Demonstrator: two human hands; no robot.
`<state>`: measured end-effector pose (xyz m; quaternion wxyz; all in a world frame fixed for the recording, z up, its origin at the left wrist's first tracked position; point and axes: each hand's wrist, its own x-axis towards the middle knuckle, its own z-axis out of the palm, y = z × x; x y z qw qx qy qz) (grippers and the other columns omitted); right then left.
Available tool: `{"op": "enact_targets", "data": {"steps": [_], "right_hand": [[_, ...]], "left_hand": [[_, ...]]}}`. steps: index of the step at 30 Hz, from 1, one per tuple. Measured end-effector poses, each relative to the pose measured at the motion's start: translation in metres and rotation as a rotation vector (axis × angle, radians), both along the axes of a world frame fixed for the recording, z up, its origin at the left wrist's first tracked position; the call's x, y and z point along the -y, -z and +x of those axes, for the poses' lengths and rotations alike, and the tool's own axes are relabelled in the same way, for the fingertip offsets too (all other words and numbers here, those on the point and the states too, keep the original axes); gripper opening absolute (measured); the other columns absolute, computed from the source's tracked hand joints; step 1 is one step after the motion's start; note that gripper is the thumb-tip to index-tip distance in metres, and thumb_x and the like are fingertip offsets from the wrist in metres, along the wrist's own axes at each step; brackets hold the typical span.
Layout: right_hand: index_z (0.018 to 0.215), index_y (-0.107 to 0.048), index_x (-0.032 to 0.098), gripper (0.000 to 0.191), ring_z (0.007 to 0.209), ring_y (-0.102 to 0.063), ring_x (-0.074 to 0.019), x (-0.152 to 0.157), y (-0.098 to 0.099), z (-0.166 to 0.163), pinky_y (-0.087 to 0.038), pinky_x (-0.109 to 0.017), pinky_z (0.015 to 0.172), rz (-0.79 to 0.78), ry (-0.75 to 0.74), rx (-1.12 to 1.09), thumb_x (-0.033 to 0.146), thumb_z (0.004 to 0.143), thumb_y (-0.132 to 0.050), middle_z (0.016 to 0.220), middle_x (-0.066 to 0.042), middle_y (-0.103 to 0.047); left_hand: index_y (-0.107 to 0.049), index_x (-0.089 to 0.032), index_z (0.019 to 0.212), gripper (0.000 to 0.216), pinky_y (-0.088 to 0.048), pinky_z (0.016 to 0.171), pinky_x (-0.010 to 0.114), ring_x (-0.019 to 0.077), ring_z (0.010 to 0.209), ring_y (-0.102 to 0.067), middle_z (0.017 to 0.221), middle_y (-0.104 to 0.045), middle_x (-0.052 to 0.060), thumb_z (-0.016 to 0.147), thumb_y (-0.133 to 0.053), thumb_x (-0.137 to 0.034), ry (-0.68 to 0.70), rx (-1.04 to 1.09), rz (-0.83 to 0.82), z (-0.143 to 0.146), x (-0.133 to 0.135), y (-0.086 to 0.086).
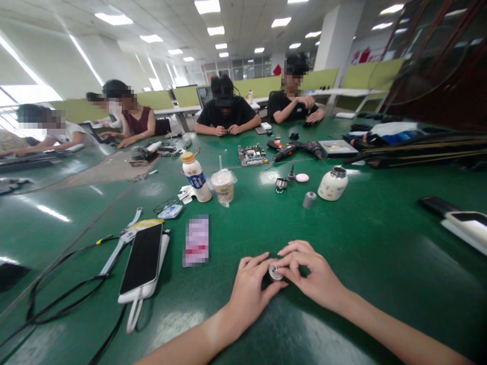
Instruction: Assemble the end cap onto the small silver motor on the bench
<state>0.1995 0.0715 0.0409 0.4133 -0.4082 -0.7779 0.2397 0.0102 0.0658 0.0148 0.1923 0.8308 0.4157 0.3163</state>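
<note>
Risk: the small round metal part (275, 271) is pinched only at fingertip level above the green desk (380, 263); if either pinch loosens or the fingers twist unevenly, it would likely slip out and roll across the slick surface, perhaps toward the phone (143, 258) on its power bank (141, 295) or off the near edge.

Grip, left hand (249, 291): fingers curled close, thumb and forefinger pressed against the part's left side. Grip, right hand (315, 276): fingertips bunched together on the part's top and right side, barely spread. Both hands hold the part between them, low over the desk, just in front of the person.

Other people sit at the far side, working separately.
</note>
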Motion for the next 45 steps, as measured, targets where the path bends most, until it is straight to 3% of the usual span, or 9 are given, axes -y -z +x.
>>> {"op": "enact_targets", "data": {"steps": [5,11,17,23,26,30,36,41,45], "right_hand": [[0.057,-0.047,0.022,0.035,0.098,-0.062,-0.0245,-0.001,0.001,-0.001,-0.045,-0.045,0.091,-0.068,0.014,-0.011,0.024,0.084,-0.068,0.086,-0.004,-0.072],[0.069,-0.043,0.024,0.027,0.073,-0.063,-0.0182,0.0,-0.004,0.001,-0.043,-0.045,0.094,-0.023,0.122,-0.14,0.024,0.084,-0.064,0.068,0.003,-0.062],[0.075,-0.048,0.024,0.022,0.1,-0.061,-0.0242,0.002,-0.003,-0.003,-0.046,-0.043,0.089,-0.063,0.062,-0.073,0.021,0.079,-0.07,0.091,-0.003,-0.072],[0.06,-0.044,0.023,0.033,0.088,-0.066,-0.0203,0.0,-0.002,-0.004,-0.042,-0.046,0.096,0.035,0.024,-0.098,0.018,0.084,-0.067,0.083,0.001,-0.074],[0.06,-0.043,0.024,0.034,0.088,-0.068,-0.0217,-0.013,-0.002,0.007,-0.043,-0.047,0.096,0.08,0.139,-0.15,0.023,0.085,-0.067,0.084,-0.002,-0.075],[0.062,-0.045,0.024,0.032,0.09,-0.068,-0.0253,-0.037,0.016,0.029,-0.049,-0.046,0.086,-0.019,0.276,-0.127,0.032,0.084,-0.067,0.087,-0.007,-0.075],[0.06,-0.053,0.023,0.026,0.091,-0.069,-0.0263,-0.055,0.043,0.047,-0.049,-0.047,0.085,-0.095,0.247,-0.009,0.029,0.081,-0.067,0.085,-0.005,-0.076],[0.061,-0.048,0.023,0.03,0.092,-0.07,-0.0245,-0.039,0.025,0.031,-0.051,-0.044,0.084,-0.108,0.23,-0.089,0.029,0.086,-0.062,0.089,-0.006,-0.076],[0.058,-0.048,0.023,0.033,0.094,-0.068,-0.0239,-0.013,0.004,0.007,-0.044,-0.048,0.096,-0.071,0.05,-0.13,0.027,0.086,-0.066,0.087,-0.003,-0.077]], "left_hand": [[-0.063,-0.024,0.115,0.037,-0.044,0.091,0.045,0.0287,0.114,-0.062,0.115,-0.072,0.006,0.081,-0.075,-0.03,0.003,-0.003,-0.003,0.0,0.0,0.0],[-0.063,-0.023,0.115,0.04,-0.044,0.091,0.046,0.0292,0.114,-0.061,0.116,-0.071,0.007,0.079,-0.076,-0.03,-0.011,-0.009,-0.03,0.001,0.0,0.0],[-0.062,-0.024,0.116,0.037,-0.043,0.092,0.046,0.0281,0.116,-0.06,0.118,-0.07,0.006,0.081,-0.074,-0.029,0.007,-0.012,-0.02,0.0,-0.001,0.001],[-0.061,-0.023,0.117,0.038,-0.045,0.092,0.045,0.0286,0.115,-0.061,0.118,-0.07,0.008,0.082,-0.072,-0.033,0.007,-0.013,0.01,-0.002,0.0,0.004],[-0.063,-0.023,0.115,0.039,-0.045,0.092,0.045,0.029,0.116,-0.06,0.117,-0.071,0.008,0.08,-0.074,-0.036,-0.003,-0.007,-0.011,-0.001,0.0,0.002],[-0.063,-0.023,0.114,0.038,-0.044,0.093,0.045,0.0285,0.116,-0.061,0.115,-0.071,0.007,0.08,-0.074,-0.035,-0.001,0.004,-0.023,-0.001,0.0,0.0],[-0.062,-0.023,0.114,0.039,-0.044,0.093,0.045,0.0287,0.116,-0.061,0.116,-0.071,0.006,0.079,-0.075,-0.036,0.002,0.012,-0.026,-0.001,0.0,0.001],[-0.063,-0.023,0.114,0.039,-0.044,0.093,0.045,0.0286,0.116,-0.06,0.115,-0.071,0.006,0.079,-0.075,-0.036,-0.004,0.008,-0.034,0.0,-0.001,0.001],[-0.063,-0.023,0.115,0.04,-0.044,0.092,0.044,0.0288,0.115,-0.061,0.115,-0.071,0.007,0.079,-0.075,-0.036,0.002,0.008,-0.029,-0.001,-0.002,0.003]]}}
